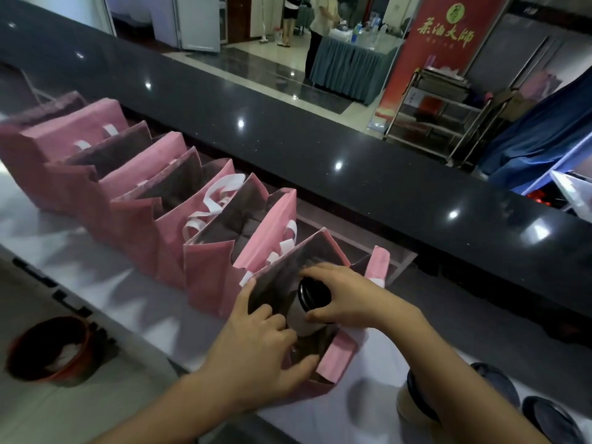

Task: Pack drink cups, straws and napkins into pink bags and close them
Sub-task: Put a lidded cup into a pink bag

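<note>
Two bare forearms reach in from the bottom edge. Right hand (pixel 349 299) curls around a drink cup (pixel 312 304) with a black lid, fingers and thumb wrapped at the lid's rim; the cup sits tilted inside the mouth of the nearest pink bag (pixel 339 350). Left hand (pixel 266 350) grips that bag's near edge, thumb outside, fingers hooked inside, holding the opening wide. Bag stands on a white worktop (pixel 105 283).

Behind it, a row of open pink bags (pixel 179 225) with white handles runs back to the left, touching one another. More black-lidded cups (pixel 423 402) stand at the lower right, just beside the bag. Red bowl (pixel 48 347) at lower left. Dark glossy counter (pixel 288 129) runs diagonally beyond; red banner (pixel 439 46) farther back.
</note>
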`<state>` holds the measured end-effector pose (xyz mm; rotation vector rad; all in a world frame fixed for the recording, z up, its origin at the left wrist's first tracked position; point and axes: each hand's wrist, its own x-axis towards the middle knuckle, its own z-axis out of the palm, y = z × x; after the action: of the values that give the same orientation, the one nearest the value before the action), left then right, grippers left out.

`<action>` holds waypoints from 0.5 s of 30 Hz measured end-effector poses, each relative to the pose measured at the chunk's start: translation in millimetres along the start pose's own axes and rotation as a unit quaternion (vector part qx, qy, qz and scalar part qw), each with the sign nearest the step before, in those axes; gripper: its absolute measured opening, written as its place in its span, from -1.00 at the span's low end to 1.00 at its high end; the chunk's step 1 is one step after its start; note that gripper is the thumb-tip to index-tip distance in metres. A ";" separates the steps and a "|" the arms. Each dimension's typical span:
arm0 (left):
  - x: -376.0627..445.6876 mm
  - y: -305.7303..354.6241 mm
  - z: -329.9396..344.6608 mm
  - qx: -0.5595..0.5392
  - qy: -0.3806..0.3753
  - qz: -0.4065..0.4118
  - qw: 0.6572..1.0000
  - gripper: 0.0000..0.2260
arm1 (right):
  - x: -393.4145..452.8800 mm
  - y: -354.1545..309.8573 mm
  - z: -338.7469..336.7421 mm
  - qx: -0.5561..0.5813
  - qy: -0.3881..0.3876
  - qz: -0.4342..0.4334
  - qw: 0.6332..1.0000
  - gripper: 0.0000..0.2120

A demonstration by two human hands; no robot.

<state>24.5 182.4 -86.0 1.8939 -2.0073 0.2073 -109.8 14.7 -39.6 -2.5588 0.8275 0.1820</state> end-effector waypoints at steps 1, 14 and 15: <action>-2.4 0.5 -0.1 -0.002 0.001 0.003 1.000 -0.57 | 0.1 -0.1 2.8 0.002 -0.014 -0.002 1.000 -0.35; -4.6 -0.1 0.8 -0.025 0.002 0.014 1.000 -0.59 | 17.2 -7.8 49.7 -0.053 -0.108 -0.001 0.993 -0.33; -5.1 -0.4 1.2 -0.027 -0.001 0.015 1.000 -0.59 | 17.1 -8.2 51.3 -0.057 -0.106 -0.002 0.993 -0.35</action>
<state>24.8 186.7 -89.1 1.8325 -2.0228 0.1584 -90.5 34.7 -86.7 -2.5893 0.7501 0.5031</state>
